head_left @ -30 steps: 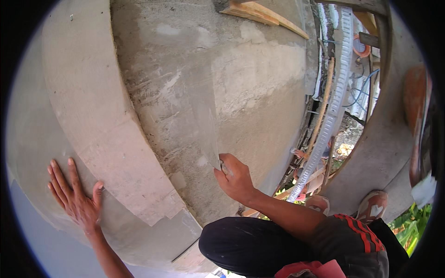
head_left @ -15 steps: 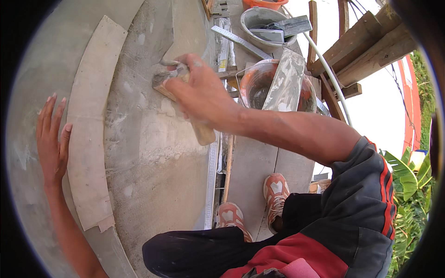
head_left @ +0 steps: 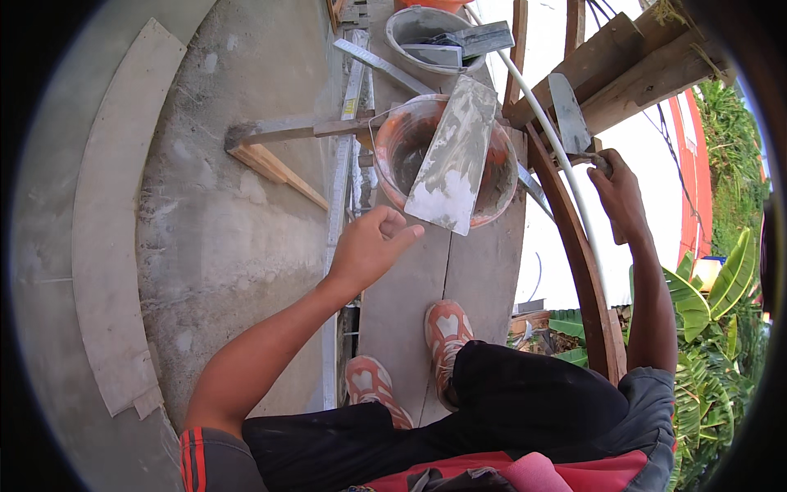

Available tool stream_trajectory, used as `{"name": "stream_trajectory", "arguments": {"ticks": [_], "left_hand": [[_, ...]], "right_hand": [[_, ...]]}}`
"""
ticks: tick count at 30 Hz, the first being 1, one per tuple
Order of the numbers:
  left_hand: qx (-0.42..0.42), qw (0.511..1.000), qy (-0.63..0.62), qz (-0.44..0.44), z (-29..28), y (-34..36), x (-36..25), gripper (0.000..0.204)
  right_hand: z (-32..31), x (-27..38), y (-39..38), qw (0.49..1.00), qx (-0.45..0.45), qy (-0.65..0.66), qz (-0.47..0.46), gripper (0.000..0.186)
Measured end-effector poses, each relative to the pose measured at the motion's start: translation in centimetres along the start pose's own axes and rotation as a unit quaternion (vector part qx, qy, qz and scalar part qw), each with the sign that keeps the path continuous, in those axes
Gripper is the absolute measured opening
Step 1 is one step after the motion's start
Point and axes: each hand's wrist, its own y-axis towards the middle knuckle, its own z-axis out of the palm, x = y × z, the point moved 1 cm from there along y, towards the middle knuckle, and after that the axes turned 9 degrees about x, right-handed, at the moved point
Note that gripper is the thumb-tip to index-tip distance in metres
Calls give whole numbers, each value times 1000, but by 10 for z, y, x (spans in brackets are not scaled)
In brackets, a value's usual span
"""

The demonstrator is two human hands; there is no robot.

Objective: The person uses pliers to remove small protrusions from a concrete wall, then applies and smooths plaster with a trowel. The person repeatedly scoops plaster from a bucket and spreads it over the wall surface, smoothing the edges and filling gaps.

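My right hand point(head_left: 616, 190) is closed round the handle of a trowel point(head_left: 570, 115), out at the right beside a pale pipe and a timber beam. The trowel's grey blade points up and away. My left hand point(head_left: 369, 252) hangs in front of the bucket, its fingers loosely curled and thumb apart, holding nothing that I can see. Just beyond its fingertips is a flat, mortar-smeared board point(head_left: 453, 160), lying across the orange, cement-stained bucket point(head_left: 393, 156). Fingers and board look apart.
A grey bucket point(head_left: 398, 33) with flat tools stands farther off. A wooden brace point(head_left: 283, 176) meets the plastered wall point(head_left: 221, 271), which carries a pale strip point(head_left: 119, 213). A metal straightedge point(head_left: 332, 271) runs along the planks point(head_left: 484, 271) under my feet. Timber beams point(head_left: 656, 90) jut at right.
My right hand has swung from the wall near the brace out to the far right with the trowel. My left hand has left the wall and come right, towards the board. The view has shifted.
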Motion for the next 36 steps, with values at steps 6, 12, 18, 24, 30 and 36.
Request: {"name": "stream_trajectory", "arguments": {"ticks": [6,12,18,24,30,36], "left_hand": [[-52,998,-33,2,20,17,10,48],[-22,973,-229,31,-1,25,-21,26],[-64,930,-357,61,-66,50,-40,13],[-121,920,-367,65,-88,65,-25,13],[-135,893,-425,63,-82,69,-15,14],[-113,857,-500,60,-51,78,-21,9]], "right_hand": [[15,-16,-16,995,75,-39,49,40],[-13,1,-7,980,97,-158,74,41],[-11,62,-8,952,62,-285,-97,30],[16,124,26,884,116,-425,-154,24],[18,158,19,859,134,-465,-165,16],[108,138,55,772,108,-553,-295,11]]}}
